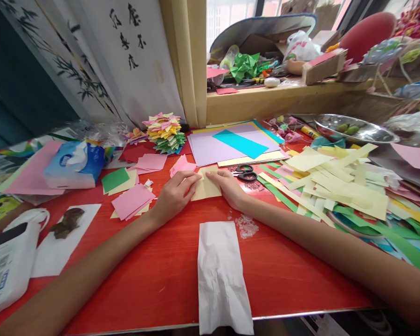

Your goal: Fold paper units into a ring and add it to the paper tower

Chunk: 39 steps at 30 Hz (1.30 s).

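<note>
A small pale yellow paper square lies on the red table, partly folded. My left hand rests on its left edge, fingers curled and pressing the fold down. My right hand presses the paper's right side, fingers bent with the tips on the sheet. Black-handled scissors lie just right of my right hand. A pink folded piece sits just behind the yellow paper.
A crumpled white paper lies near the front edge. Pink squares, a green square and a tissue pack are at left. Yellow and green paper strips pile at right. A stack of folded pieces and purple sheets stand behind.
</note>
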{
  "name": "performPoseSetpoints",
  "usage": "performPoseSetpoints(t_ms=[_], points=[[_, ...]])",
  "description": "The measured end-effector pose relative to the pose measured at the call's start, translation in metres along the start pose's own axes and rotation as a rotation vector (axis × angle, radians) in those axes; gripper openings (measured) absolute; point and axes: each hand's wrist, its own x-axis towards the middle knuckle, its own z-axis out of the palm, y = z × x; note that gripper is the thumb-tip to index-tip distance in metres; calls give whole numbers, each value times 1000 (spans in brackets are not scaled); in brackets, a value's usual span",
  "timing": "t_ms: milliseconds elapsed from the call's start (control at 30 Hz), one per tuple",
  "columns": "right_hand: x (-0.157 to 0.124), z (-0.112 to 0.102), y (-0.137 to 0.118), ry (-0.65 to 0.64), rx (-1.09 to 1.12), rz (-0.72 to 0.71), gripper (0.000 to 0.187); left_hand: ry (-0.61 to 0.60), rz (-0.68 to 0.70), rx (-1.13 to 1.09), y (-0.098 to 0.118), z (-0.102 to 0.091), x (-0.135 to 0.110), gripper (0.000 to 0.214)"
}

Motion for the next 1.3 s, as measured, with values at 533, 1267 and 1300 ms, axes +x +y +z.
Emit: performPoseSetpoints(t_ms=[533, 1267, 1300], points=[[-1, 0, -2, -39, 10, 4, 19, -3, 56, -27, -1, -1, 0, 25], [-3, 2, -5, -56, 6, 26, 18, -14, -43, -16, -1, 2, -1, 23], [-3, 2, -6, -57, 4, 25, 18, -19, -47, -21, -2, 2, -1, 23]])
